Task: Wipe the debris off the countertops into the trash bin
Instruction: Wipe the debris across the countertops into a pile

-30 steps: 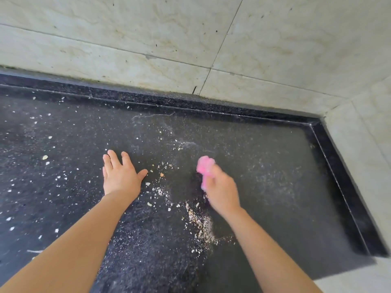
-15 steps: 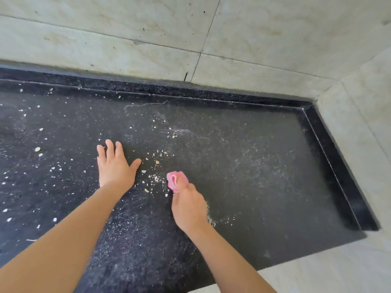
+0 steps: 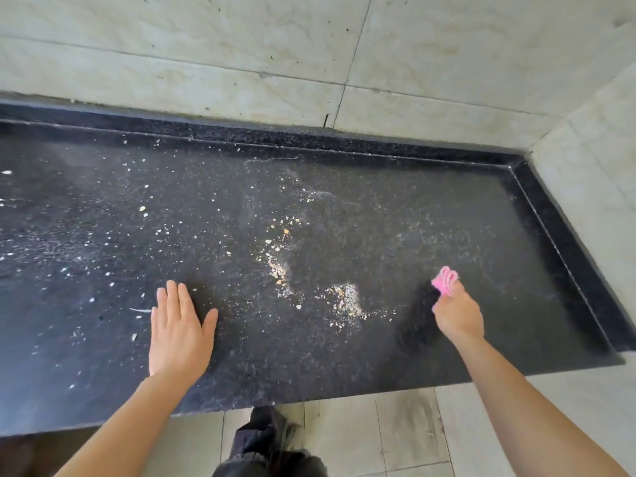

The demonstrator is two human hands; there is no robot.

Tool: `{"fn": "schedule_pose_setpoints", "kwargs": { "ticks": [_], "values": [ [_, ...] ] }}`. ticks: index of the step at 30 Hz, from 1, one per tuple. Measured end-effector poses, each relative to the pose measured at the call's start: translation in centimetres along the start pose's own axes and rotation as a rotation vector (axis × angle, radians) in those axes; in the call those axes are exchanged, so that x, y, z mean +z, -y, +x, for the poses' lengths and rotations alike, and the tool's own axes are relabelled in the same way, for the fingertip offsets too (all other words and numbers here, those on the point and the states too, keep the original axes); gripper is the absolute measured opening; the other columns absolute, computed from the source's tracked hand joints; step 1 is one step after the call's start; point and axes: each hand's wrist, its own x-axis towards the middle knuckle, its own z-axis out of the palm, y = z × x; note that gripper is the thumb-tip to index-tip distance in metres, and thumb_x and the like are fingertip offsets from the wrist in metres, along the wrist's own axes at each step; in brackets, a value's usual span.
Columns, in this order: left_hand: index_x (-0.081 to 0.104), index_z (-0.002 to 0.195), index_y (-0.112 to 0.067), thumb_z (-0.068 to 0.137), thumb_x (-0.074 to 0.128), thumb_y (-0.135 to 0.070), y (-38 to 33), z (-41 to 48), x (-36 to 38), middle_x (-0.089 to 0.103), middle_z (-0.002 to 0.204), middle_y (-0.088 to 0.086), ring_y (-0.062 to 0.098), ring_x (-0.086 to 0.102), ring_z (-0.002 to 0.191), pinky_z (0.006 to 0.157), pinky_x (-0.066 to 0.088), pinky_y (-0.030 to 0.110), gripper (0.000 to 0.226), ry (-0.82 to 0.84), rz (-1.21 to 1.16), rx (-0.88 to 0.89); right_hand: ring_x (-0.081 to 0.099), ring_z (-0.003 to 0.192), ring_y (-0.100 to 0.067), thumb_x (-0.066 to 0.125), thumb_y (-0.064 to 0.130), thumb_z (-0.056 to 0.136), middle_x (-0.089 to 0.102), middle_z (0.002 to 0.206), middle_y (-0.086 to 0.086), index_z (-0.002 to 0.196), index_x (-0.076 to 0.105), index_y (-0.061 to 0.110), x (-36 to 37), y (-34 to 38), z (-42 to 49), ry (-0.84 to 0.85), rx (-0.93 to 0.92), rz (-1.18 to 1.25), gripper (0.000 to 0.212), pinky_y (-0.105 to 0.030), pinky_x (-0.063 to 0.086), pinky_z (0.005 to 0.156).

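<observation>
Left hand (image 3: 179, 335) lies flat, fingers straight, near the bench (image 3: 447, 208) front edge. Right hand (image 3: 457, 315) grips a pink cloth (image 3: 445, 281), seemingly bunched, toward the right edge. Debris (image 3: 346, 299) between them.

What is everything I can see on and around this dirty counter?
countertop: one, black speckled, filling the middle
raised rim: one, black, along its back and right edges
wall tiles: several, pale marbled, behind and right
crumb pile: one, tan-white, front centre of the countertop
scattered crumbs: many, white and tan, mostly left half
cloth: one, pink, bunched in the right hand
floor tiles: several, pale grey, below the front edge
dark clothing: one, black, bottom centre
left hand: one, flat on the countertop, left of the pile
right hand: one, gripping the cloth, right of the pile
</observation>
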Motion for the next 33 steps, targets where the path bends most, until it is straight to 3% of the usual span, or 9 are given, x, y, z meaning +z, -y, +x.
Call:
{"fn": "schedule_pose_setpoints", "kwargs": {
  "ticks": [4,8,12,15,19,23,28,31,33],
  "values": [
    [0.003,0.150,0.000,0.095,0.028,-0.050,1.9,-1.3,-0.4,-0.003,0.159,0.014,0.026,-0.007,0.147,0.120,0.001,0.041,0.079,-0.023,0.041,-0.015,0.053,0.121,-0.024,0.038,0.001,0.089,0.058,0.136,0.008,0.142,0.043,0.033,1.3,-1.3,-1.6,0.026,0.044,0.052,0.062,-0.032,0.037,0.101],
    [0.005,0.150,-0.001,0.091,0.029,-0.059,3.0,-1.9,0.0,-0.003,0.159,0.014,0.027,-0.005,0.147,0.120,0.002,0.042,0.087,0.007,0.074,0.010,0.061,0.099,-0.029,0.035,0.005,0.083,0.065,0.116,0.009,0.130,0.046,0.045,7.4,3.5,-5.2,0.045,-0.143,0.032,0.062,-0.033,0.045,0.084],
    [0.003,0.150,-0.001,0.088,0.032,-0.063,3.1,-2.0,0.1,-0.005,0.159,0.014,0.027,-0.007,0.147,0.120,0.003,0.042,0.092,0.058,0.110,0.014,0.053,0.076,-0.027,0.036,0.007,0.092,0.059,0.099,-0.002,0.131,0.045,0.034,12.6,9.8,-10.4,0.186,-0.365,0.019,0.048,-0.028,0.037,0.062],
    [0.005,0.149,0.002,0.089,0.038,-0.060,2.8,-1.7,-0.2,-0.001,0.159,0.017,0.030,-0.004,0.147,0.120,0.007,0.044,0.093,0.070,0.132,0.000,0.062,0.080,-0.027,0.037,0.011,0.094,0.067,0.103,-0.006,0.136,0.046,0.030,14.5,12.4,-12.4,0.359,-0.486,0.085,0.047,-0.034,0.047,0.061],
    [0.007,0.148,0.003,0.090,0.038,-0.061,2.2,-1.4,-0.8,0.001,0.158,0.019,0.032,-0.001,0.146,0.119,0.006,0.042,0.092,0.108,0.192,-0.011,0.053,0.063,-0.017,0.036,0.013,0.097,0.066,0.092,0.000,0.137,0.049,0.034,10.8,10.6,-11.4,0.306,-0.435,0.213,0.047,-0.031,0.043,0.059],
    [0.006,0.148,0.005,0.090,0.035,-0.062,2.1,-1.2,-1.3,0.002,0.157,0.021,0.033,0.001,0.146,0.120,0.005,0.041,0.093,0.126,0.226,-0.001,0.059,0.103,-0.025,0.040,0.011,0.097,0.063,0.121,0.000,0.141,0.047,0.033,5.4,3.4,-7.8,0.123,-0.164,0.161,0.050,-0.030,0.041,0.084],
    [0.012,0.146,0.008,0.088,0.041,-0.060,2.6,-1.2,-0.8,0.008,0.155,0.025,0.037,0.005,0.145,0.119,0.008,0.043,0.094,0.085,0.189,0.035,0.058,0.114,-0.012,0.042,-0.001,0.089,0.064,0.124,0.015,0.132,0.057,0.034,4.6,-1.8,-7.3,0.112,0.120,0.154,0.057,-0.018,0.037,0.090],
    [0.014,0.145,0.009,0.088,0.044,-0.059,2.7,-1.1,-0.7,0.010,0.154,0.026,0.038,0.006,0.144,0.119,0.010,0.044,0.094,0.083,0.170,0.038,0.060,0.111,-0.015,0.041,-0.001,0.086,0.065,0.113,0.019,0.132,0.055,0.037,8.4,1.4,-10.6,0.130,0.062,0.230,0.062,-0.028,0.044,0.097],
    [0.014,0.145,0.009,0.088,0.044,-0.059,2.7,-1.2,-0.7,0.010,0.154,0.026,0.038,0.006,0.144,0.118,0.010,0.044,0.094,0.085,0.170,0.045,0.058,0.095,-0.019,0.041,0.000,0.088,0.062,0.107,0.011,0.134,0.051,0.036,11.4,4.9,-13.7,0.171,-0.068,0.164,0.060,-0.028,0.044,0.083]
  ]
}}
